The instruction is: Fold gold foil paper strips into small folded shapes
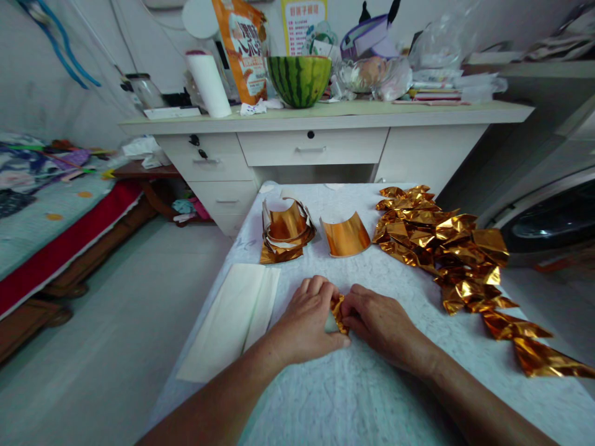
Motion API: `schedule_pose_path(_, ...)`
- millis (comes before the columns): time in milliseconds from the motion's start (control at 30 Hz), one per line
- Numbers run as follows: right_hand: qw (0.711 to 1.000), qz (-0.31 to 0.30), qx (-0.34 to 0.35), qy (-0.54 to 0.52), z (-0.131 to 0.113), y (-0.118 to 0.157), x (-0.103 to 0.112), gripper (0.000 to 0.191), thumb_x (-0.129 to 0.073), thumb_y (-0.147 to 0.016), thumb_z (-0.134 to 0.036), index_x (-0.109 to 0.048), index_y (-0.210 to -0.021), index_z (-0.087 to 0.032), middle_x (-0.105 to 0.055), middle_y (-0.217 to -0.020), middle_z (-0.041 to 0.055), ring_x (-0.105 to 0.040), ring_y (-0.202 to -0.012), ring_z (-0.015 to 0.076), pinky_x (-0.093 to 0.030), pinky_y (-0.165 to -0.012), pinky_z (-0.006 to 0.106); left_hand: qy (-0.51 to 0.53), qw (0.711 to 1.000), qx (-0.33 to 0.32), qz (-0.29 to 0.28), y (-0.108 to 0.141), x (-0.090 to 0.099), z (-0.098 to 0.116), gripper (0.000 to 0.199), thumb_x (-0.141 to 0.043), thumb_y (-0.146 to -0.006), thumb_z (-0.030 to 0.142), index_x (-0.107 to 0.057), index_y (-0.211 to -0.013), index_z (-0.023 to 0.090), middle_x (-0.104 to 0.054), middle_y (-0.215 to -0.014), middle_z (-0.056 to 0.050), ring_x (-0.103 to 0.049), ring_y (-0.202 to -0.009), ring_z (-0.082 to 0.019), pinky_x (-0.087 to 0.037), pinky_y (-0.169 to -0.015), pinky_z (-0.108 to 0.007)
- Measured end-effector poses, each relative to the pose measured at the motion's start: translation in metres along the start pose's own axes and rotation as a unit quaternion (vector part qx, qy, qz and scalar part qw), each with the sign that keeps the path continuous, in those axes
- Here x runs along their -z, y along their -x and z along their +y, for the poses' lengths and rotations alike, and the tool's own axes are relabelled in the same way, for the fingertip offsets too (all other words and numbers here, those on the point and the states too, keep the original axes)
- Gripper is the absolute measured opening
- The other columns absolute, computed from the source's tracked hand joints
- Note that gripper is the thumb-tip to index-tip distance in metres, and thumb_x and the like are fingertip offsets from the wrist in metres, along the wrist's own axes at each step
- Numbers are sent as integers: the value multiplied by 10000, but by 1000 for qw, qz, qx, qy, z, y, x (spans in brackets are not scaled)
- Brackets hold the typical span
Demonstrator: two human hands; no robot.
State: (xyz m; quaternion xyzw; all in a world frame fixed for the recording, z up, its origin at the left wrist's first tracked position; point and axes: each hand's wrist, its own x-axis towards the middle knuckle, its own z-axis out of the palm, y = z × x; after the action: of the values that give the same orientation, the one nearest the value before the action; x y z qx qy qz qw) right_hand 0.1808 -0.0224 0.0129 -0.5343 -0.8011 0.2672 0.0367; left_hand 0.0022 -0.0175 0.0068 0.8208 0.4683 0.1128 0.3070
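Observation:
My left hand rests on the cloth-covered table with its fingers curled round a small crumpled piece of gold foil paper. From the other side, my right hand pinches the same piece, its fingers closed together. Most of the piece is hidden by the hands. Beyond them stands a single curled gold foil sheet, white along its edge. Left of that sits a stack of curled foil sheets. Flat pale paper sheets lie to the left of my left hand.
Folded gold foil pieces are heaped along the table's right side. Behind the table stands a white desk bearing a half watermelon, an orange snack bag and a paper roll. A bed is at left, a washing machine at right.

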Motion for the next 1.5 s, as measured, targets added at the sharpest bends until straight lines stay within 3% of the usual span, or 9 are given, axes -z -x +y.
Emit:
schedule_pose_path(800,1000,13,-20,0,-1,0,-3,45,-541,-853,-172,-572,-876,-195,-623,-894,31,-584,-775,165,-388,-666,264,-20,1000,-3,13,-3,-4,-5,411,-723,-696,335,-487,-1012,220,-476,-1103,-34,-420,-1074,-242,-397,-932,-374)
schedule_pose_path(1100,991,124,44,36,16,5,-14,212,-644,-802,-302,-555,-959,-191,-543,-1002,87,-483,-911,263,-386,-786,405,-19,1000,0,18,-3,-6,-4,410,-731,-683,315,-479,-992,223,-476,-1092,-37,-419,-1062,-247,-390,-924,-380)
schedule_pose_path(1500,989,142,11,23,23,-3,-16,271,-599,-786,-154,-547,-1034,-247,-547,-1017,70,-477,-920,258,-386,-799,396,-27,1000,-2,15,-4,-6,-4,411,-725,-693,327,-474,-1003,228,-471,-1098,-36,-424,-1057,-240,-386,-927,-369)
